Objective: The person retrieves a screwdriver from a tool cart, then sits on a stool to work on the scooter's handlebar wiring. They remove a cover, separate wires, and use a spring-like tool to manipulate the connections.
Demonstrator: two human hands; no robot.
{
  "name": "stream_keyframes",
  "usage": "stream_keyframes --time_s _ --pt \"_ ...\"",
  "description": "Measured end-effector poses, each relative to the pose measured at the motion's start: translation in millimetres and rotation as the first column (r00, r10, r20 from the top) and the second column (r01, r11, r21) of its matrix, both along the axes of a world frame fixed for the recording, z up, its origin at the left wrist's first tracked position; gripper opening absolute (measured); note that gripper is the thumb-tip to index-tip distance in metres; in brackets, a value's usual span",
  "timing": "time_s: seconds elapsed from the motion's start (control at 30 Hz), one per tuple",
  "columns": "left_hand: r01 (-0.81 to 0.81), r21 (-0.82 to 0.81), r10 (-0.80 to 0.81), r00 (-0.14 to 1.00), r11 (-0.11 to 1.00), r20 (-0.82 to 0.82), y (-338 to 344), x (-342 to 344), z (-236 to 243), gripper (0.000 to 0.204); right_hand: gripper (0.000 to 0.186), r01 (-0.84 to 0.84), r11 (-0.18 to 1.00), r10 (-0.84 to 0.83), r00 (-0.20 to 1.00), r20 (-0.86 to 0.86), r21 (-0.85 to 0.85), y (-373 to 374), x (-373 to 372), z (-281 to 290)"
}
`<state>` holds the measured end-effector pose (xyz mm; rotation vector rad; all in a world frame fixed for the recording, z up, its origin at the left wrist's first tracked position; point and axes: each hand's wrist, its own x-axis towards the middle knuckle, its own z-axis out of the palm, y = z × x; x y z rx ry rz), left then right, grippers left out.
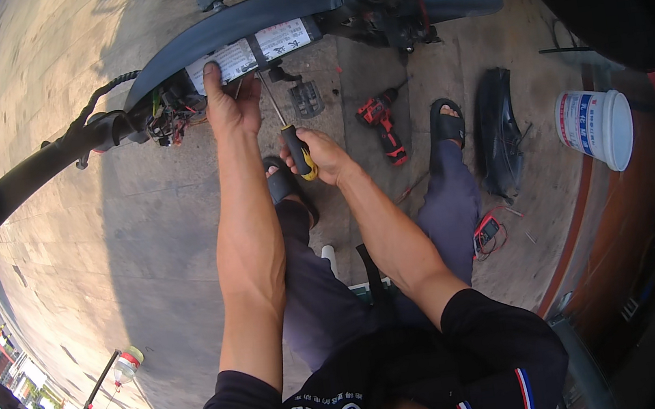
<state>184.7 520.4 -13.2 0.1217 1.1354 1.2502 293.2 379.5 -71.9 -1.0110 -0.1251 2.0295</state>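
My right hand point(320, 155) is wrapped round the black and yellow handle of a screwdriver point(300, 150). Its thin metal shaft points up to the underside of a long pack with white labels point(232, 59), and the tip is hard to make out there. With the thumb on the labelled face and the fingers beneath, my left hand point(232, 110) grips this pack near its left end. A dark strap point(256, 53) crosses the pack, which lies along the curved dark frame point(239, 15) of an electric bike. Loose coloured wires point(169, 113) bunch just left of my left hand.
Below the frame is a pedal point(305, 99). A red and black cordless drill point(383, 124) lies on the paving between my feet. To the right are a curved black cover point(497, 134), a red multimeter point(488, 232) with leads, and a white bucket point(596, 130) on its side.
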Motion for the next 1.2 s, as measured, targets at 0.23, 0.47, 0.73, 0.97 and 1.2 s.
stream_keyframes --time_s 0.23,0.47,0.73,0.97,1.2 --pt "-0.012 -0.016 0.013 1.000 1.000 0.009 -1 0 2 0.056 0.034 -0.047 0.992 0.047 0.999 0.002 0.115 41 1 15" --pt "-0.031 -0.023 0.031 1.000 0.999 -0.006 -2 3 3 0.054 0.022 -0.203 0.979 0.201 0.962 0.185 -0.007 64 27 14" --pt "-0.046 -0.019 0.047 0.998 0.999 0.036 -3 0 3 0.059 0.020 -0.084 0.996 0.080 0.982 0.168 0.014 73 22 16" --pt "-0.066 -0.026 0.067 0.997 0.997 0.047 -4 1 9 0.064 0.016 -0.050 0.999 0.050 0.994 0.097 -0.006 78 20 23" --pt "-0.043 -0.011 0.044 0.993 0.999 0.113 -5 0 16 0.064 0.014 0.008 1.000 -0.007 0.985 0.170 0.000 80 8 13"
